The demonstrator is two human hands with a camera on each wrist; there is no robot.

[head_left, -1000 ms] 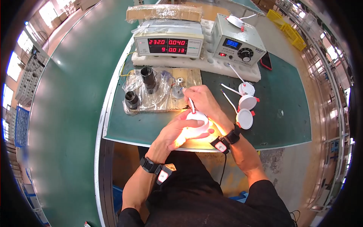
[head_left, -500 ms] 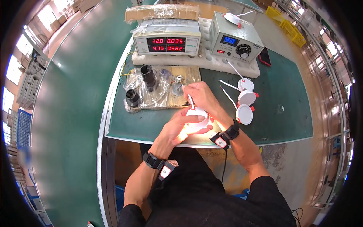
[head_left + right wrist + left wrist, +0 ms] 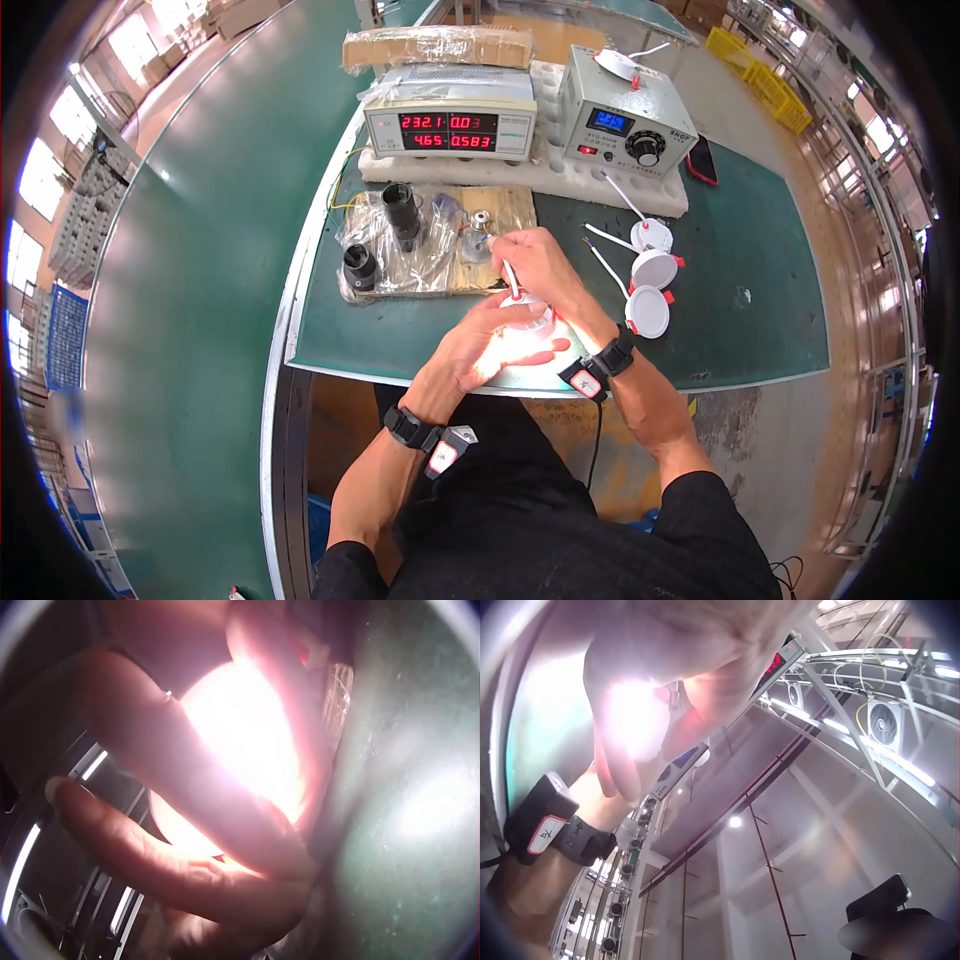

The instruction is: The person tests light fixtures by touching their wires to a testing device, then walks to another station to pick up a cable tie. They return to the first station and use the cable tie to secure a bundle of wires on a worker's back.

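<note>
In the head view my left hand (image 3: 475, 350) holds a lit round white downlight (image 3: 518, 312) by its rim, thumb on its back. The glowing face is turned down towards the bench edge; in the right wrist view the glare (image 3: 244, 735) shines between the fingers (image 3: 225, 802) of that hand. My right hand (image 3: 545, 270) pinches the far end of the lamp's white cable (image 3: 512, 278) against a small clear-based fitting with a metal top (image 3: 480, 220), on a wooden board (image 3: 516, 205). The wire ends are hidden by the fingertips.
Two black lamp holders (image 3: 402, 212) stand on the plastic-wrapped part of the board. Behind are a power meter (image 3: 450, 118) with red digits and a grey regulator box (image 3: 625, 125) on foam. Several unlit downlights (image 3: 648, 312) lie at right; another downlight (image 3: 617, 64) sits on the box.
The downlight's glow has gone from warm orange to cool white. The red meter digits have changed. Both hands keep nearly the same place and grip.
</note>
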